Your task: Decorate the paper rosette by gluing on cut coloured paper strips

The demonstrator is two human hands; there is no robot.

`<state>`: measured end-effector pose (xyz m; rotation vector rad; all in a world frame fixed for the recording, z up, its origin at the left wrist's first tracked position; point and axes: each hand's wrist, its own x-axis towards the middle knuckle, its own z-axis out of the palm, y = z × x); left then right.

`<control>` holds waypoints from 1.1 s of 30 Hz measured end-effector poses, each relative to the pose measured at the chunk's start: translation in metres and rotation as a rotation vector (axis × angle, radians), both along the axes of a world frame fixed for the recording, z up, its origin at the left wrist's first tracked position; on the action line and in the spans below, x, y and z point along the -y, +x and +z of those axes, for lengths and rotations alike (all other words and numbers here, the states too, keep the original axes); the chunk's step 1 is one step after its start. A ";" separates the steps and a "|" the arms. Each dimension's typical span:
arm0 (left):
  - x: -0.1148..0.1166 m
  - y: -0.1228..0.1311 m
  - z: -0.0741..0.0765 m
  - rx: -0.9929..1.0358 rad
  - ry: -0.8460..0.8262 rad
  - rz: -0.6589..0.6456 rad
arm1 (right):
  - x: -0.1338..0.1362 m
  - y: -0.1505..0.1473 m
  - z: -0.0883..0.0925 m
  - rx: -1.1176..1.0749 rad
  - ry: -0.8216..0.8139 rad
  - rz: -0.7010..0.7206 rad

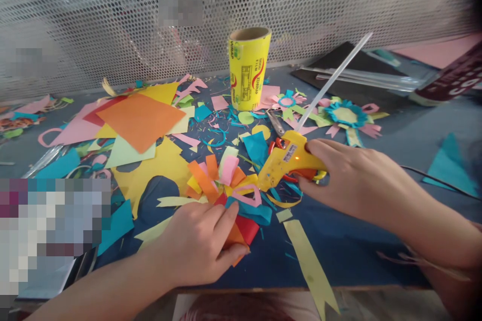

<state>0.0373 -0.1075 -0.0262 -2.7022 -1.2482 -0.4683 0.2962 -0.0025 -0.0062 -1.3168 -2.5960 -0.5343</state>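
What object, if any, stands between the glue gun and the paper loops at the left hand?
Nothing visible does: the glue gun, held in the right hand, has its tip right at the paper loops, though I cannot tell if it touches. The left hand is directly on them.

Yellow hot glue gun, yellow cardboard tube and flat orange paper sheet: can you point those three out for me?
Yellow hot glue gun (279, 166): head view, on its body.
Yellow cardboard tube (249, 71): head view, on its printed side.
Orange paper sheet (142, 116): head view, near its middle.
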 end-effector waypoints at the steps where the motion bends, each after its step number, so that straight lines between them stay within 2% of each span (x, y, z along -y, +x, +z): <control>1: 0.000 0.000 0.000 0.002 -0.001 0.003 | 0.000 0.000 0.000 -0.003 -0.003 0.008; 8: 0.000 0.001 0.002 -0.025 -0.013 0.008 | 0.001 -0.001 -0.002 -0.042 -0.031 0.013; 16: 0.001 0.000 0.000 -0.005 -0.002 0.011 | 0.005 -0.007 0.001 -0.054 -0.125 -0.072; 21: 0.001 0.000 0.002 0.074 -0.009 0.001 | 0.006 -0.008 -0.001 -0.079 -0.151 -0.083; 24: 0.001 -0.001 0.008 0.194 -0.031 0.021 | 0.006 -0.007 -0.002 -0.109 -0.144 -0.099; 27: 0.000 0.000 0.020 0.275 -0.070 0.094 | 0.006 -0.007 -0.001 -0.121 -0.150 -0.117; 30: -0.003 0.007 0.033 0.279 -0.120 0.184 | 0.007 -0.007 0.000 -0.133 -0.153 -0.121; 33: -0.008 0.022 0.038 0.237 -0.167 0.230 | 0.010 -0.008 0.002 -0.154 -0.150 -0.123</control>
